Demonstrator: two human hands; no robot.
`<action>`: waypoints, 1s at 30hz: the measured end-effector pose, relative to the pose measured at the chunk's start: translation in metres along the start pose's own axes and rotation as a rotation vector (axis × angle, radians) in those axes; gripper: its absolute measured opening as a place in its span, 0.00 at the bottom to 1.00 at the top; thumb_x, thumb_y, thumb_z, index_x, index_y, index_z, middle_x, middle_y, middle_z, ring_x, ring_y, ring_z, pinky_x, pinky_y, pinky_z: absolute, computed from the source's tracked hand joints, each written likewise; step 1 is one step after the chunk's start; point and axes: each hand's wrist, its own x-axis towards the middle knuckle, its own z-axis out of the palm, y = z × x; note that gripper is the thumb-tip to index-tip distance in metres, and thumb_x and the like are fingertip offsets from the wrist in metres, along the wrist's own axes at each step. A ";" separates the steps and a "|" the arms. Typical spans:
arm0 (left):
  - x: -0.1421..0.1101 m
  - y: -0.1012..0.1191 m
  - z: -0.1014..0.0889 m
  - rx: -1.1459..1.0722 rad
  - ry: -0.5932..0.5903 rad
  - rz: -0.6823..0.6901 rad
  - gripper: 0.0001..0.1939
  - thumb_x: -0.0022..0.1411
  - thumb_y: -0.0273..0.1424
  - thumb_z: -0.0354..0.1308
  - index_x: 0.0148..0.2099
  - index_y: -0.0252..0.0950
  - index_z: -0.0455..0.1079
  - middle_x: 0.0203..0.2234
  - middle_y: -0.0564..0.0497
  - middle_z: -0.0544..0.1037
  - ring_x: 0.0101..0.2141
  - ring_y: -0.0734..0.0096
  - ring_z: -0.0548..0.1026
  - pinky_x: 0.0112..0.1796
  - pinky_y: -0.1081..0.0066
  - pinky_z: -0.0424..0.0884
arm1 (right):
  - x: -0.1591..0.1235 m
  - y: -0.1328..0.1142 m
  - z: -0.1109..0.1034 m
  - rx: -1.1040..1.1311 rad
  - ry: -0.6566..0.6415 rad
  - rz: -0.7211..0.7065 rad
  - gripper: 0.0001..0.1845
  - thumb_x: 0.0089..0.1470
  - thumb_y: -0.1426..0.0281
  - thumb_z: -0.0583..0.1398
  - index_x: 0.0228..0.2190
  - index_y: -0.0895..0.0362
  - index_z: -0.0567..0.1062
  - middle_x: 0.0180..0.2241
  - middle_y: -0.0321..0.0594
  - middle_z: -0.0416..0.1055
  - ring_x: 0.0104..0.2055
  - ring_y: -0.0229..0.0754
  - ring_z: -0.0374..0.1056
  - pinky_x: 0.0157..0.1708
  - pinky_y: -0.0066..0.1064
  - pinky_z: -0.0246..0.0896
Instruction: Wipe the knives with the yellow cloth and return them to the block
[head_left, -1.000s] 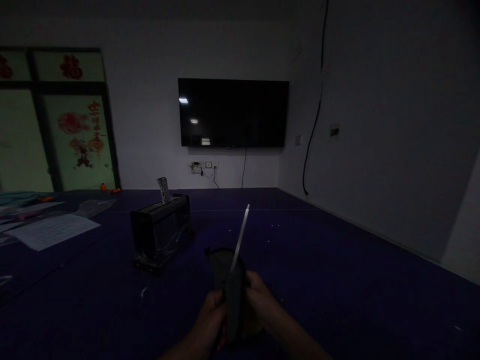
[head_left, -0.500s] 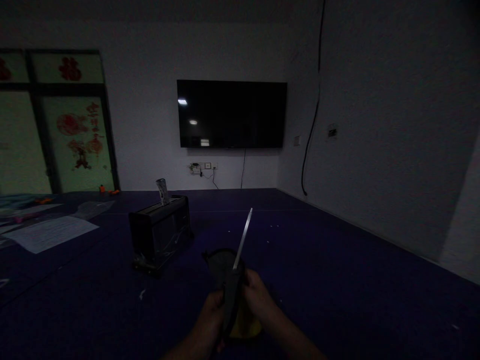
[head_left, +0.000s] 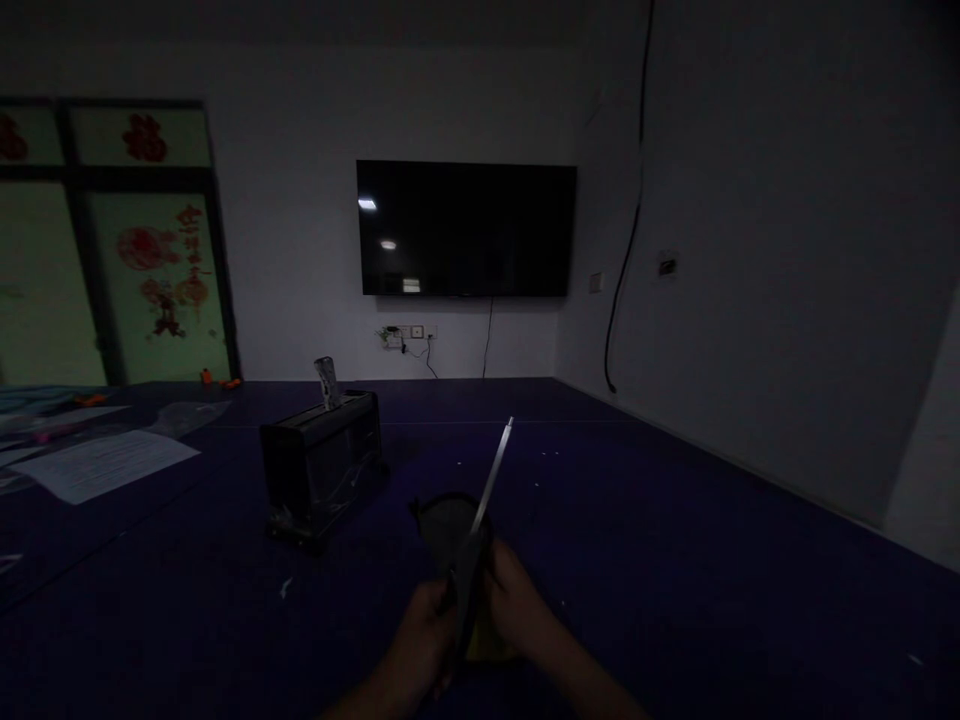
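Note:
In the dim light, a dark object with a thin silver metal rod [head_left: 495, 472] rising from it stands between my two hands, tilted to the right. My left hand [head_left: 421, 632] is closed around its lower left side. From the right, my right hand [head_left: 517, 598] grips the same object, fingers mostly hidden behind it. Just beyond the hands spreads a dark grey rounded piece [head_left: 442, 525], cloth-like with a black edge. A dull yellow patch [head_left: 487, 640] shows beneath the right hand. The object's exact kind is too dark to make out.
On the blue-purple surface, a black box-shaped case [head_left: 321, 465] with a patterned roll [head_left: 327, 382] on top stands left of my hands. Printed paper [head_left: 109, 465] and clear plastic [head_left: 187, 417] lie farther left. A television [head_left: 466, 230] hangs on the wall; a black cable [head_left: 624, 270] dangles at right.
The silver rod leans slightly farther right, and both hands hold the same grip. The whole view has shifted a little, and the picture is darker around the hands.

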 end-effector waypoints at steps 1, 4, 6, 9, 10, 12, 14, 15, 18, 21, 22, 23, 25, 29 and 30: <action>0.000 -0.001 0.000 -0.010 -0.005 0.007 0.29 0.45 0.58 0.53 0.27 0.34 0.63 0.08 0.59 0.58 0.07 0.82 0.54 0.09 0.80 0.48 | 0.000 0.000 0.000 -0.005 0.004 0.004 0.19 0.54 0.59 0.54 0.43 0.57 0.71 0.43 0.45 0.71 0.45 0.48 0.66 0.46 0.38 0.59; 0.000 -0.003 0.001 -0.030 -0.025 0.022 0.28 0.46 0.58 0.53 0.26 0.35 0.61 0.08 0.59 0.58 0.07 0.83 0.54 0.09 0.80 0.47 | 0.002 -0.001 -0.001 -0.002 0.006 0.008 0.18 0.54 0.58 0.53 0.40 0.57 0.72 0.39 0.44 0.73 0.40 0.47 0.67 0.41 0.36 0.62; 0.000 -0.002 0.001 -0.029 -0.030 0.023 0.27 0.46 0.57 0.53 0.25 0.35 0.60 0.08 0.59 0.59 0.07 0.83 0.54 0.09 0.80 0.47 | 0.003 -0.002 -0.001 -0.009 -0.015 -0.009 0.18 0.54 0.58 0.53 0.37 0.58 0.73 0.35 0.43 0.73 0.36 0.46 0.68 0.37 0.34 0.63; -0.001 0.000 0.001 -0.024 -0.037 0.019 0.26 0.48 0.56 0.53 0.26 0.35 0.61 0.08 0.59 0.60 0.07 0.83 0.54 0.09 0.80 0.47 | 0.004 -0.004 -0.002 -0.024 -0.028 -0.015 0.16 0.55 0.61 0.53 0.37 0.58 0.73 0.35 0.42 0.73 0.37 0.46 0.68 0.36 0.33 0.63; -0.001 -0.001 0.000 -0.024 -0.035 0.017 0.26 0.48 0.56 0.53 0.27 0.34 0.62 0.08 0.58 0.61 0.07 0.83 0.54 0.09 0.80 0.47 | 0.004 -0.004 -0.002 -0.033 -0.025 -0.022 0.16 0.55 0.62 0.52 0.38 0.58 0.73 0.36 0.43 0.74 0.38 0.46 0.68 0.37 0.33 0.63; 0.000 -0.003 0.000 -0.022 -0.036 0.017 0.26 0.47 0.55 0.53 0.27 0.34 0.63 0.08 0.58 0.61 0.07 0.82 0.54 0.10 0.80 0.48 | 0.003 -0.004 -0.002 -0.064 -0.016 -0.044 0.15 0.55 0.64 0.52 0.40 0.57 0.73 0.38 0.43 0.74 0.42 0.47 0.68 0.40 0.33 0.63; 0.002 -0.007 -0.001 -0.022 -0.029 0.019 0.27 0.47 0.56 0.53 0.28 0.33 0.64 0.09 0.58 0.62 0.07 0.82 0.55 0.10 0.80 0.48 | 0.003 -0.003 -0.003 -0.105 -0.003 -0.062 0.15 0.55 0.67 0.52 0.41 0.57 0.73 0.40 0.43 0.74 0.45 0.47 0.67 0.42 0.33 0.62; 0.003 -0.009 -0.001 -0.021 -0.022 0.015 0.28 0.46 0.56 0.53 0.28 0.33 0.64 0.09 0.58 0.61 0.07 0.82 0.55 0.10 0.80 0.48 | 0.002 -0.003 -0.003 -0.121 0.006 -0.066 0.15 0.55 0.69 0.51 0.41 0.56 0.73 0.41 0.43 0.73 0.46 0.47 0.66 0.42 0.33 0.62; 0.005 -0.013 -0.002 -0.015 -0.009 0.002 0.28 0.46 0.57 0.53 0.30 0.33 0.63 0.09 0.59 0.61 0.07 0.82 0.54 0.09 0.80 0.48 | 0.002 -0.005 -0.003 -0.155 0.006 -0.086 0.15 0.53 0.72 0.51 0.41 0.56 0.73 0.41 0.43 0.74 0.45 0.46 0.67 0.42 0.33 0.62; 0.006 -0.013 -0.003 0.004 -0.027 0.007 0.29 0.46 0.58 0.53 0.29 0.34 0.63 0.08 0.59 0.60 0.07 0.82 0.54 0.08 0.80 0.49 | 0.002 -0.010 -0.004 -0.183 -0.022 -0.112 0.14 0.53 0.73 0.50 0.37 0.57 0.74 0.36 0.42 0.74 0.41 0.45 0.68 0.40 0.32 0.63; 0.006 -0.013 -0.003 0.008 -0.035 0.010 0.29 0.46 0.58 0.52 0.28 0.34 0.62 0.08 0.59 0.59 0.07 0.82 0.55 0.08 0.80 0.49 | 0.002 -0.011 -0.004 -0.187 -0.028 -0.115 0.14 0.53 0.73 0.50 0.36 0.57 0.74 0.35 0.42 0.74 0.40 0.44 0.69 0.39 0.32 0.63; 0.006 -0.013 -0.003 0.008 -0.035 0.011 0.29 0.46 0.58 0.52 0.28 0.34 0.62 0.08 0.59 0.59 0.07 0.81 0.55 0.08 0.80 0.49 | 0.002 -0.012 -0.004 -0.190 -0.030 -0.116 0.14 0.53 0.73 0.50 0.36 0.57 0.74 0.35 0.41 0.74 0.39 0.44 0.69 0.39 0.32 0.63; 0.006 -0.013 -0.002 -0.001 -0.033 0.012 0.29 0.46 0.58 0.52 0.28 0.34 0.62 0.08 0.60 0.58 0.07 0.81 0.55 0.08 0.80 0.48 | 0.002 -0.014 -0.004 -0.196 -0.026 -0.117 0.14 0.53 0.73 0.50 0.36 0.57 0.74 0.34 0.41 0.74 0.39 0.44 0.69 0.39 0.32 0.63; 0.004 -0.012 -0.001 -0.018 -0.012 0.026 0.29 0.46 0.58 0.52 0.28 0.34 0.63 0.08 0.60 0.58 0.07 0.82 0.55 0.09 0.80 0.48 | 0.002 -0.013 -0.004 -0.224 -0.009 -0.128 0.14 0.53 0.73 0.50 0.36 0.58 0.74 0.35 0.42 0.74 0.41 0.44 0.68 0.40 0.33 0.63; 0.004 -0.010 -0.001 -0.017 -0.014 0.025 0.29 0.46 0.58 0.52 0.27 0.34 0.63 0.08 0.60 0.58 0.07 0.82 0.55 0.09 0.80 0.48 | 0.002 -0.013 -0.004 -0.232 -0.005 -0.131 0.14 0.53 0.73 0.49 0.35 0.58 0.74 0.34 0.43 0.74 0.41 0.45 0.68 0.40 0.33 0.63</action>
